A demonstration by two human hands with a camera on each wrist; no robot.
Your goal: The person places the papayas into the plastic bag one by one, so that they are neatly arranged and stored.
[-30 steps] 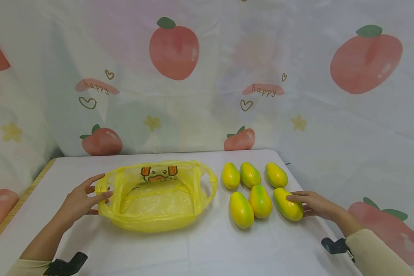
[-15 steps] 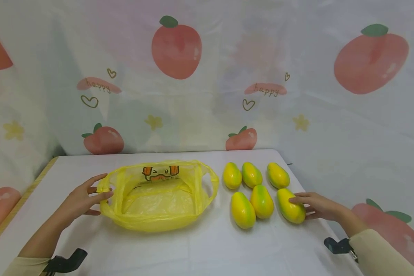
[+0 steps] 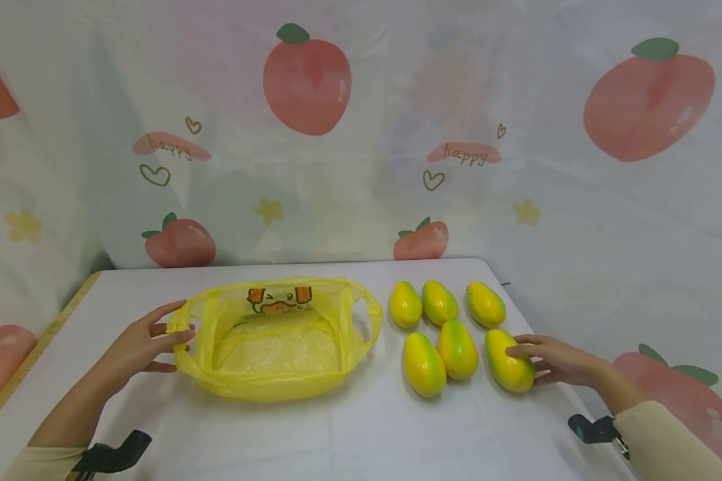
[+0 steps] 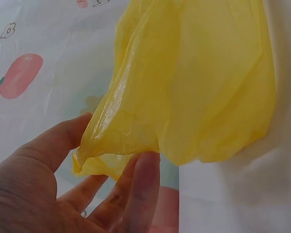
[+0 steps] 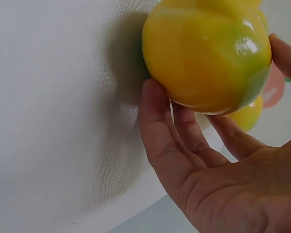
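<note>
A yellow translucent plastic bag [image 3: 277, 387] with a printed cartoon face lies with its mouth spread wide at the table's left and middle. My left hand [image 3: 147, 344] holds its left handle [image 4: 94, 162], thumb on one side and fingers reaching through. On the right, my right hand [image 3: 556, 361] grips a yellow-green mango [image 3: 509, 362] between thumb and fingers; the fruit appears to rest on the table. In the right wrist view the fingertips [image 5: 155, 94] touch the mango's underside. Several similar mangoes [image 3: 424, 365] lie between it and the bag.
The white-covered table [image 3: 337, 441] meets a hanging fruit-print cloth [image 3: 361, 200] at the back and right. A bare wooden edge [image 3: 36, 354] shows on the left. The bag's right handle [image 3: 373, 321] stands close to the nearest mangoes.
My right hand and the mango in it have shifted slightly right and nearer to me, opening a small gap from the other mangoes. The left hand and bag stay nearly still.
</note>
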